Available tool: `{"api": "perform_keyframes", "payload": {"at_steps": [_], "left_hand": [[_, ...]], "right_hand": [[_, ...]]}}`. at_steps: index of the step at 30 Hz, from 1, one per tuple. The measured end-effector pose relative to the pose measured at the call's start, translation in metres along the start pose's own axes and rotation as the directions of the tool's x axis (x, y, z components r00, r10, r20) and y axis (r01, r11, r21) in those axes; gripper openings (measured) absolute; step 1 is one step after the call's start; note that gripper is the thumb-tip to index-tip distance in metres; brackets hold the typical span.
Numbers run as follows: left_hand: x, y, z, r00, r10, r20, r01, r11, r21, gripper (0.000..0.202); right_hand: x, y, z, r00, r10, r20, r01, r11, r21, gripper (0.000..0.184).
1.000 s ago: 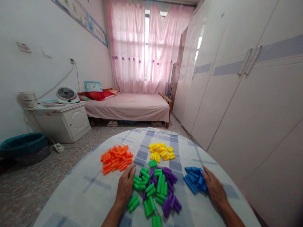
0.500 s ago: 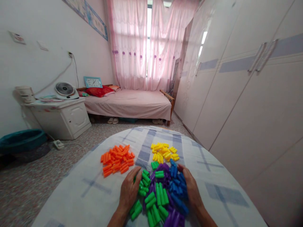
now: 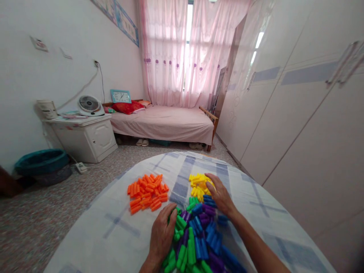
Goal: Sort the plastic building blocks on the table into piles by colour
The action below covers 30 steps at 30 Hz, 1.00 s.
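My left hand (image 3: 162,229) rests with fingers slightly curved against the left side of a mixed heap, touching green plastic pieces (image 3: 191,246). Blue pieces (image 3: 211,237) lie along the heap's right side and across its middle. Purple pieces (image 3: 209,210) show between the green and blue ones. My right hand (image 3: 220,195) reaches over the right edge of a small yellow pile (image 3: 199,185), fingers apart; whether its fingertips touch the yellow pieces I cannot tell. To the left sits a separate pile of orange pieces (image 3: 148,191). All the pieces are short, hollow-looking tubes.
The piles lie on a round table with a checked cloth (image 3: 119,223). Beyond it stand a pink bed (image 3: 162,121), a white cabinet (image 3: 85,140) with a fan (image 3: 89,105), and a teal-lined bin (image 3: 42,163). A white wardrobe (image 3: 301,144) lines the right side.
My right hand has moved from the blue pieces up to the yellow pile. Blue pieces now spread across the heap's middle, over purple and green. My left hand stays beside the green pieces.
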<state>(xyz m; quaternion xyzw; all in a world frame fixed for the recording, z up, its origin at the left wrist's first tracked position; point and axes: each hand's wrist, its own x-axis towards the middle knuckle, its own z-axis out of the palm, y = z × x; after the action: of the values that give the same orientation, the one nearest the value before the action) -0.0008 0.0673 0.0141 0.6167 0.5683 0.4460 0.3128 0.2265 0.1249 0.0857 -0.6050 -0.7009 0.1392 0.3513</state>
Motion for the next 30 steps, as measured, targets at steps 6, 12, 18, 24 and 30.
{"api": "perform_keyframes", "payload": {"at_steps": [6, 12, 18, 24, 30], "left_hand": [[0.002, -0.001, 0.002, 1.0, -0.027, -0.005, 0.027, 1.0, 0.003, 0.041], [0.002, -0.003, 0.003, 0.999, -0.045, -0.024, 0.045, 0.999, 0.008, 0.039], [0.001, 0.001, 0.002, 0.999, -0.032, -0.014, 0.033, 0.999, 0.01, 0.039], [0.002, 0.0, 0.003, 0.999, -0.021, -0.038, 0.022, 1.0, 0.011, 0.038], [0.002, 0.003, 0.001, 1.0, 0.018, -0.009, -0.018, 1.0, 0.013, 0.038]], "right_hand": [[0.08, 0.047, 0.023, 0.983, 0.158, 0.097, -0.13, 0.961, -0.245, 0.053], [0.1, 0.054, 0.044, 0.958, 0.134, 0.252, -0.079, 0.973, -0.217, 0.051], [0.072, 0.032, 0.038, 0.923, 0.018, 0.385, 0.045, 0.987, -0.152, 0.04], [0.012, -0.006, 0.023, 0.898, -0.132, 0.419, 0.137, 0.99, 0.019, 0.03], [-0.046, -0.055, -0.002, 0.835, -0.291, 0.467, 0.204, 0.952, 0.228, 0.031]]}}
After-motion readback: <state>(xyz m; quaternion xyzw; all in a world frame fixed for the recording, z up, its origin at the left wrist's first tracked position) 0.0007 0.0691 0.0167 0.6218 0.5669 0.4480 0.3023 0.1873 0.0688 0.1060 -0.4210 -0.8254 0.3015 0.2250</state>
